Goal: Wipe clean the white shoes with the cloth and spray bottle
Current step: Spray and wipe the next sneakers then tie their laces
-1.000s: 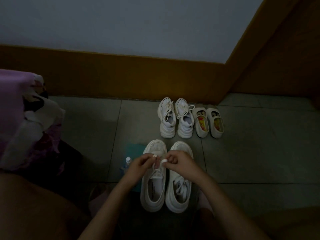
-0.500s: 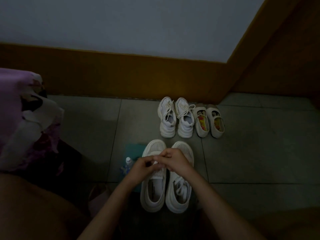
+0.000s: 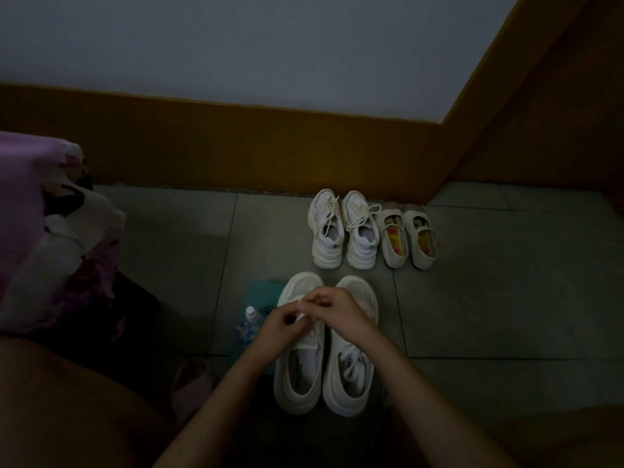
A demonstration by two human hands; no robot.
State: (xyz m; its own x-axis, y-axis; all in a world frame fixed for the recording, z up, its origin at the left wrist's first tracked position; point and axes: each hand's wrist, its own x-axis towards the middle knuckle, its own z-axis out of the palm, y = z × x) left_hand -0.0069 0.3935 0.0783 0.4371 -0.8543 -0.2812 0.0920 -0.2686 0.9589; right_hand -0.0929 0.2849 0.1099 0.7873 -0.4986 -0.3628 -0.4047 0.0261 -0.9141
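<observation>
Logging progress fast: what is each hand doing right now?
Left hand: closed, pinching the white lace of the left shoe.
Right hand: closed on the same lace.

Floor tiles (image 3: pixel 489 315) right of near sneaker pair (image 3: pixel 324 349) lie open. Left side tight: spray bottle (image 3: pixel 249 324), teal cloth (image 3: pixel 263 292). Ahead, laced sneakers (image 3: pixel 342 229) & slip-ons (image 3: pixel 408 239) block wall approach.

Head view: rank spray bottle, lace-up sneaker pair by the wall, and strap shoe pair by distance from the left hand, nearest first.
1. Spray bottle: just left of the left hand, on the floor beside the near shoes.
2. Lace-up sneaker pair: ahead, by the wall.
3. Strap shoe pair: ahead and farther right, beside the sneakers.
</observation>
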